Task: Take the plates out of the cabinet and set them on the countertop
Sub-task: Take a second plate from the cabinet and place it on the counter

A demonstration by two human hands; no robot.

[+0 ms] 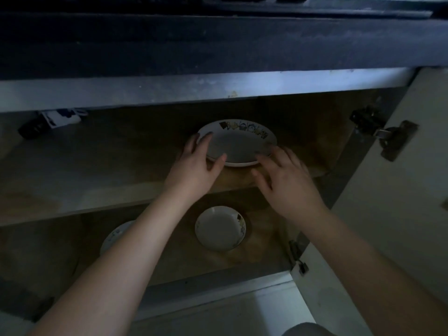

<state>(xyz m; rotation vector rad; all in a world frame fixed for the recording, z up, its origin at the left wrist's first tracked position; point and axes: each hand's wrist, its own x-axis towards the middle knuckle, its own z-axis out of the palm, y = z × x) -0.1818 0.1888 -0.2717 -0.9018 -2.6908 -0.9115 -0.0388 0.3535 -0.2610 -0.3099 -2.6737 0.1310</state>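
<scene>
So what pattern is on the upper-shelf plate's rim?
White plate with a multicoloured cartoon-like print along its far rim; details blurred. Head view.

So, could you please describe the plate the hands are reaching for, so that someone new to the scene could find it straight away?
Look inside the open cabinet under the dark countertop, on its upper shelf. The plate on the upper shelf sits towards the right, between the left hand and right hand. It is the largest plate, alone up there, with a cartoon print along its far rim; two smaller plates lie below.

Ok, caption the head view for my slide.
Both hands, left hand and right hand, close on the plate on the upper cabinet shelf; two plates below.
</scene>
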